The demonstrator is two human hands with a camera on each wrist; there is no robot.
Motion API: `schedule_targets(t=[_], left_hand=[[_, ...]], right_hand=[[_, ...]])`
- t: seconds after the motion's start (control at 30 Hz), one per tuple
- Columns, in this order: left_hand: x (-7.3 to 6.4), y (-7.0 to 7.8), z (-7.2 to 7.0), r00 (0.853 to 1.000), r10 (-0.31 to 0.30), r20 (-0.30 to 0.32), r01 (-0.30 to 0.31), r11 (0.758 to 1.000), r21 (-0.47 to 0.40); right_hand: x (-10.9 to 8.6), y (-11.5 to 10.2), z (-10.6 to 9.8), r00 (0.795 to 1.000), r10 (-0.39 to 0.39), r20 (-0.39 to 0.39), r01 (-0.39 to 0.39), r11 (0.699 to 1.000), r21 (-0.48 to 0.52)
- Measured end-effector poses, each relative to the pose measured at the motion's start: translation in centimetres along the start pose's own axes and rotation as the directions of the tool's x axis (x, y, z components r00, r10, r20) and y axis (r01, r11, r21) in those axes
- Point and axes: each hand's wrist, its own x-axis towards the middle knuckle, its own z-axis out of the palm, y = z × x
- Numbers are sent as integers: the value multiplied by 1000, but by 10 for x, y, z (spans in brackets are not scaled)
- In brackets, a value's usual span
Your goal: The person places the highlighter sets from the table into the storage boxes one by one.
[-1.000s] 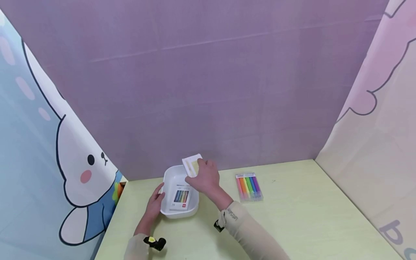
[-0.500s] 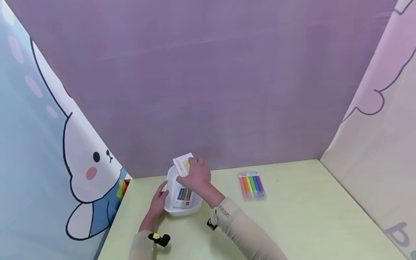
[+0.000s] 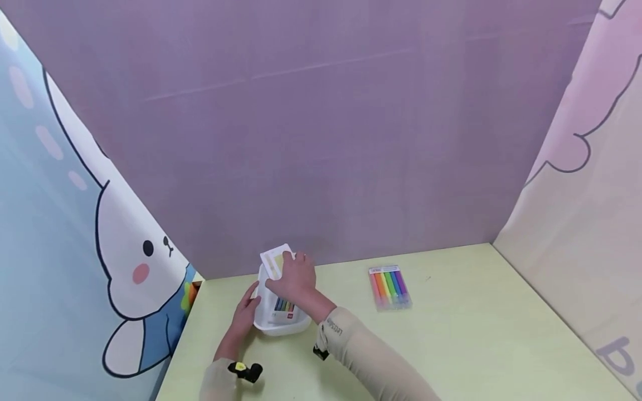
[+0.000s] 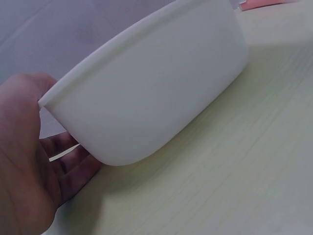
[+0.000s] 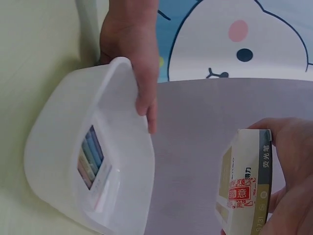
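A white plastic bin (image 3: 280, 331) stands on the table, its side wall (image 4: 146, 88) filling much of the left wrist view. My left hand (image 3: 243, 313) grips its left rim, with the thumb over the edge and the fingers outside. Inside lies a flat white box with a picture of coloured pens (image 3: 285, 307), partly hidden by my right arm. My right hand (image 3: 297, 278) holds a second box, a white and gold highlighter box (image 5: 242, 186), tilted above the bin's far end. A red stamp mark and printed characters show on this box's side in the right wrist view.
A clear pack of rainbow-coloured highlighters (image 3: 389, 288) lies on the pale wooden table (image 3: 451, 334), to the right of the bin. Behind the table rises a purple cloth backdrop (image 3: 326, 139). Cartoon-printed sheets (image 3: 130, 278) border the left and right sides.
My right hand has carried the highlighter box leftward, over the bin's far end. The left hand keeps its grip on the rim. The head view has shifted slightly.
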Motion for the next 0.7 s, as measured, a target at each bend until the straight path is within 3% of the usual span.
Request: schedule_targets(t=[0.3,0.5,0.7], left_hand=[[-2,0,2,1000,-12,25,13,999,-31],[0,2,4,1000,-1,-5,1,1000,-9],[-7,16,1,1000,-7,14,8,998,-63]], right_hand=[[0,4,15,1000,13,16,-12,1000,-20],[1,8,19,999,18,29,-17,1000,-14],[4,9,30,998,30,56,-28,999,-36]])
